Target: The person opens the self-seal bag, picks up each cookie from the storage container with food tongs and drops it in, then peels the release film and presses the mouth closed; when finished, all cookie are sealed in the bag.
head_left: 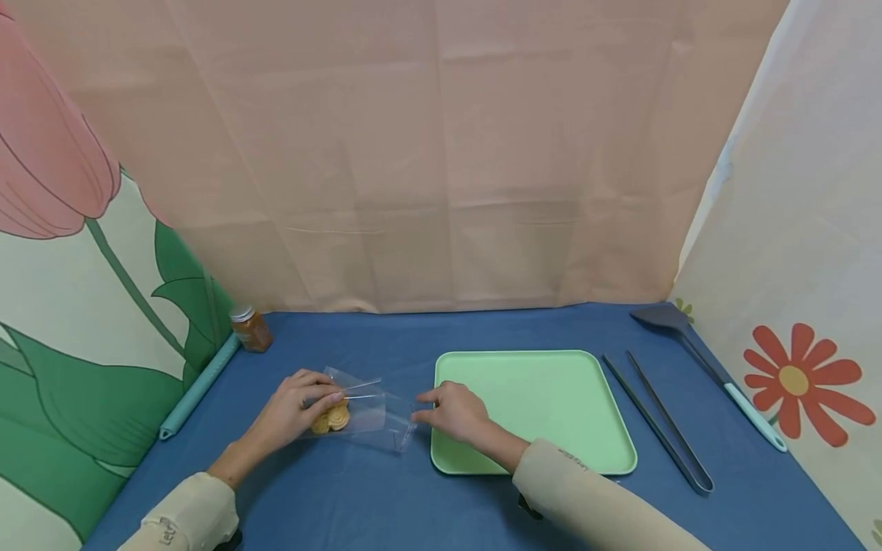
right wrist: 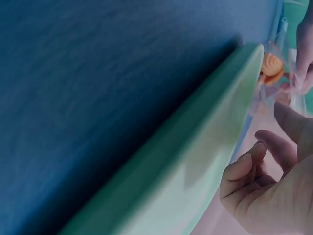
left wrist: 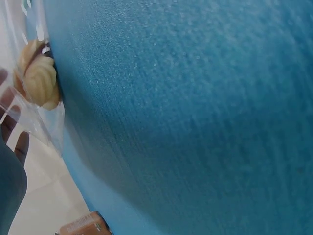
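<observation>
A clear plastic bag [head_left: 368, 413] with several swirled yellow cookies [head_left: 338, 417] inside hangs over the blue cloth, left of centre. My left hand [head_left: 306, 398] pinches it by its upper left part, thumb in front. In the left wrist view the cookies [left wrist: 41, 81] show through the film, with fingers behind it. My right hand [head_left: 451, 409] is at the bag's right end, over the left edge of the green tray [head_left: 537, 413]. Its thumb and index finger stand apart, with nothing seen between them in the right wrist view, while the other fingers [right wrist: 244, 166] are loosely bent.
Metal tongs [head_left: 664, 428] lie right of the tray, and beyond them a spatula [head_left: 689, 344] with a pale blue handle. At the back left stands a lidded jar [head_left: 251, 329] of brown contents, beside a teal roll [head_left: 200, 386] along the table's left edge.
</observation>
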Motion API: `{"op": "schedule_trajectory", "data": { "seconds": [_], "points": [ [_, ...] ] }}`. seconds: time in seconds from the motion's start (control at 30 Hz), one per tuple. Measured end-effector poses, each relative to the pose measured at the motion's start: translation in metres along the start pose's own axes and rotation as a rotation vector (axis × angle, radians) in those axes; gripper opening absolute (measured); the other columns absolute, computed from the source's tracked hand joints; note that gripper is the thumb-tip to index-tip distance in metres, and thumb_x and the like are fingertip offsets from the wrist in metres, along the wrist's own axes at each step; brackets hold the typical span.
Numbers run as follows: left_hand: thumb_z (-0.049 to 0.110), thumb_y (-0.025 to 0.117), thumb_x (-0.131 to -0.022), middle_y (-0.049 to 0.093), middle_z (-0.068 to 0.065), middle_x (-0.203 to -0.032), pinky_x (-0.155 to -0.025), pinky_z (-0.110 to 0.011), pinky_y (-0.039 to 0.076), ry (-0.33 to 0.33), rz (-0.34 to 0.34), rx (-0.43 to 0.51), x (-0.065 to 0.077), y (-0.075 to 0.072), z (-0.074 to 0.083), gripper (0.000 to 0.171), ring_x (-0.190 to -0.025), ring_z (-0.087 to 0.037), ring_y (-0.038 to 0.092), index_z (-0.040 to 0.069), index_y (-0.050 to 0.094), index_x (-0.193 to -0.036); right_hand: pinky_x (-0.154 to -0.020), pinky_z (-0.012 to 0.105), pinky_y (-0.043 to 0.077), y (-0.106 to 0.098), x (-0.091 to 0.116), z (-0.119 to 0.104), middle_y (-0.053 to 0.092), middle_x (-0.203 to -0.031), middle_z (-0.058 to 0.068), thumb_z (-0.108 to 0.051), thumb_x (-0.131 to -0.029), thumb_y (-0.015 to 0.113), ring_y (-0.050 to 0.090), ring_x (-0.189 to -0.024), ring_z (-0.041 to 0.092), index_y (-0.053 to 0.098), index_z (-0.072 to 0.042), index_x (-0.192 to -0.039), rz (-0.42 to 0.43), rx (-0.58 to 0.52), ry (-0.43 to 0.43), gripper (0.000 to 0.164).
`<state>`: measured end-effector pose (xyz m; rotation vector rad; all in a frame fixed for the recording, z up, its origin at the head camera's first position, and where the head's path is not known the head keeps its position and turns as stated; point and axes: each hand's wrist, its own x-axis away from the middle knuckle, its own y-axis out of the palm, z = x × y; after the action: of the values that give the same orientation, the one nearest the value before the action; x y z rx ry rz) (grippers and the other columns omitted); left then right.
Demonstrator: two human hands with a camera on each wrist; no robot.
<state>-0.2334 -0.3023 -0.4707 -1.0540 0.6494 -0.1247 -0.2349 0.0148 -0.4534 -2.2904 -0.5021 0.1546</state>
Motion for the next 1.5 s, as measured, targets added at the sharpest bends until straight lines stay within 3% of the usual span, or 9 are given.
{"op": "schedule_trajectory", "data": {
  "seconds": [0.1,0.2,0.37,0.53,0.7,0.87,1.07,1.27,1.5],
  "points": [
    [0.024,0.069,-0.096,0.070,0.010,-0.107,-0.085,-0.044,0.048,0.000,0.000,-0.005,0.000,0.000,0.001,0.013,-0.103,-0.012,0.058,0.024,0.081,-0.101,-0.039,0.023,0.018,0.004,-0.002,-0.002,0.059,-0.049,-0.003,-0.031,-0.088,0.077,0.027,-0.038,0.007,0.078,-0.018,-0.115,0.024,0.020,0.009,0.029],
    [0.024,0.069,-0.096,0.070,0.011,-0.106,-0.084,-0.043,0.048,-0.001,0.002,-0.009,0.001,0.001,0.000,0.013,-0.102,-0.011,0.058,0.024,0.081,-0.101,-0.039,0.022,0.024,0.006,-0.004,-0.004,0.077,-0.077,-0.002,-0.029,-0.090,0.075,0.039,-0.042,0.005,0.081,-0.019,-0.108,0.040,0.025,0.010,0.021],
    [0.025,0.070,-0.095,0.070,0.012,-0.105,-0.083,-0.043,0.048,-0.005,0.008,-0.021,0.002,0.002,-0.002,0.012,-0.100,-0.010,0.058,0.025,0.081,-0.102,-0.041,0.023,0.032,0.005,-0.010,-0.007,0.079,-0.097,-0.001,-0.025,-0.092,0.073,0.055,-0.053,0.004,0.082,-0.019,-0.100,0.068,0.019,0.006,0.014],
    [0.032,0.069,-0.096,0.069,0.007,-0.113,-0.086,-0.047,0.047,-0.014,-0.009,-0.016,0.000,-0.001,0.001,0.023,-0.105,-0.014,0.057,0.023,0.077,-0.115,-0.041,0.023,0.026,0.002,-0.017,-0.006,0.078,-0.097,-0.001,-0.024,-0.094,0.071,0.048,-0.046,0.007,0.082,-0.019,-0.100,0.083,0.013,0.028,0.014],
    [0.033,0.064,-0.099,0.066,0.000,-0.124,-0.093,-0.052,0.047,-0.049,-0.029,0.045,-0.021,-0.013,0.011,0.031,-0.115,-0.020,0.055,0.022,0.070,-0.128,-0.041,0.023,0.026,-0.001,-0.024,-0.003,0.078,-0.098,-0.001,-0.022,-0.095,0.069,0.048,-0.047,0.008,0.082,-0.020,-0.099,0.098,0.020,0.046,0.014],
    [0.044,0.059,-0.101,0.064,-0.001,-0.129,-0.096,-0.055,0.047,-0.108,-0.192,0.092,-0.057,-0.017,0.021,0.036,-0.123,-0.026,0.054,0.025,0.069,-0.130,-0.041,0.023,0.027,-0.003,-0.032,-0.002,0.078,-0.098,-0.001,-0.023,-0.094,0.070,0.051,-0.049,0.009,0.082,-0.020,-0.100,0.104,0.027,0.068,0.014],
    [0.046,0.059,-0.100,0.064,-0.001,-0.132,-0.111,-0.061,0.036,-0.141,-0.437,0.172,-0.081,0.003,0.030,0.043,-0.129,-0.031,0.053,0.019,0.067,-0.132,-0.043,0.025,0.036,-0.003,-0.042,-0.005,0.078,-0.100,-0.001,-0.025,-0.095,0.069,0.056,-0.055,0.009,0.082,-0.022,-0.100,0.092,0.074,0.094,0.014],
    [0.042,0.062,-0.099,0.066,0.000,-0.130,-0.109,-0.058,0.040,-0.194,-0.491,0.248,-0.090,0.021,0.029,0.041,-0.127,-0.030,0.056,0.018,0.068,-0.131,-0.048,0.027,0.045,-0.005,-0.050,-0.008,0.077,-0.100,-0.001,-0.027,-0.095,0.069,0.061,-0.063,0.008,0.082,-0.022,-0.098,0.072,0.088,0.100,0.014],
    [0.038,0.064,-0.098,0.071,0.006,-0.118,-0.089,-0.039,0.055,-0.263,-0.509,0.307,-0.097,0.037,0.027,0.030,-0.106,-0.014,0.066,0.021,0.073,-0.122,-0.048,0.027,0.041,-0.006,-0.058,-0.004,0.077,-0.100,0.001,-0.027,-0.096,0.069,0.060,-0.064,0.010,0.082,-0.020,-0.099,0.044,0.065,0.094,0.015]
  ]
}}
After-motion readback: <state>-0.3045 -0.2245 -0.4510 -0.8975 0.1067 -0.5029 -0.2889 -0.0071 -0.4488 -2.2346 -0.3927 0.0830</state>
